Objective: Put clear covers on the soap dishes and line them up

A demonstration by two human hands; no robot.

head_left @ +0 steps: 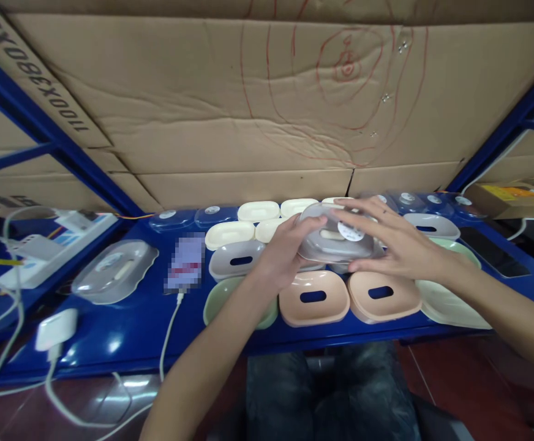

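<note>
Both my hands hold a clear plastic soap-box lid with a round white sticker, just above the blue shelf. My left hand grips its left edge. My right hand lies over its right side, fingers spread across the top. Under and in front of the lid lie two peach trays with oval slots, a grey tray and a green tray. Cream trays sit behind.
A clear lid lies alone at the left, next to a phone on a white cable. Chargers and a power strip crowd the far left. Cardboard walls the back. More clear lids and a dark phone lie at the right.
</note>
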